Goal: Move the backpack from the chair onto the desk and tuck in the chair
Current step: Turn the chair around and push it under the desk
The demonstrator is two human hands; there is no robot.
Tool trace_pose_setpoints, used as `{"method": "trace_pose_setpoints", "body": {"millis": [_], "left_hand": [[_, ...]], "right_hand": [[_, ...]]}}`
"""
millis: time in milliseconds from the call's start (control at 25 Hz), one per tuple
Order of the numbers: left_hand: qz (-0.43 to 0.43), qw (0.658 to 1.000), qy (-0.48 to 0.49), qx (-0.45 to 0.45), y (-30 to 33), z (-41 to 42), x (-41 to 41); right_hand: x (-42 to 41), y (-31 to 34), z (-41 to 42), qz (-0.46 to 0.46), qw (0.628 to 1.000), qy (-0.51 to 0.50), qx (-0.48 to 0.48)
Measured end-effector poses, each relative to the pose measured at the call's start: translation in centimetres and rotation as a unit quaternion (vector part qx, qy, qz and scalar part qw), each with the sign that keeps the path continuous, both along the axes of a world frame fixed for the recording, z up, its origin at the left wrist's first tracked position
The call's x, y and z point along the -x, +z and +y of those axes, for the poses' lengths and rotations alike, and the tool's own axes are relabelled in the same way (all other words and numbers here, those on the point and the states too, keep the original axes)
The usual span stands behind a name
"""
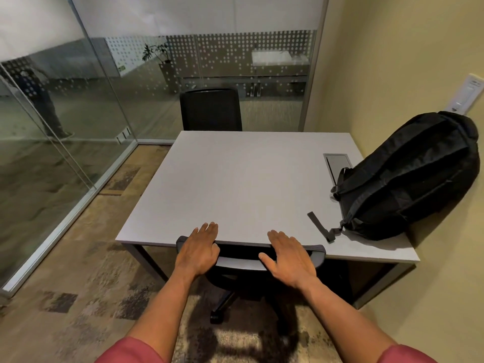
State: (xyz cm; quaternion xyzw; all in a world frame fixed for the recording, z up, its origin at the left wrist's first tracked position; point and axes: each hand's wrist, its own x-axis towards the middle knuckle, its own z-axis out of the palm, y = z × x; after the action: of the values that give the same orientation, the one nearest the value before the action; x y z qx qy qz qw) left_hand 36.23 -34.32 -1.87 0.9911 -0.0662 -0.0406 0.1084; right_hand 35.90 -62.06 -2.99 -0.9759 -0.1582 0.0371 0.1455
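Observation:
A black backpack [408,179] lies on the right side of the grey desk [235,184], leaning against the beige wall, with a grey strap trailing toward the desk's front edge. The black office chair [248,260] stands at the near edge of the desk, its backrest top against the desktop and its seat under it. My left hand [200,248] rests flat on the left end of the backrest top, fingers spread. My right hand [288,258] lies flat on the right end of the backrest, fingers apart over the desk edge.
A second black chair [210,110] stands at the far side of the desk. Glass partitions [78,121] enclose the left and back. A cable hatch [337,165] is set into the desktop near the backpack. A wall switch plate [468,93] is on the right wall.

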Motion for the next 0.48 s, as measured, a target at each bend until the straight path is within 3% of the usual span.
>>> {"method": "trace_pose_setpoints", "body": {"millis": [480], "left_hand": [[0.011,1.0,-0.012,0.019,0.1,0.0,0.6]], "right_hand": [[1.1,1.2,0.8,0.013,0.999,-0.036,0.027]]}}
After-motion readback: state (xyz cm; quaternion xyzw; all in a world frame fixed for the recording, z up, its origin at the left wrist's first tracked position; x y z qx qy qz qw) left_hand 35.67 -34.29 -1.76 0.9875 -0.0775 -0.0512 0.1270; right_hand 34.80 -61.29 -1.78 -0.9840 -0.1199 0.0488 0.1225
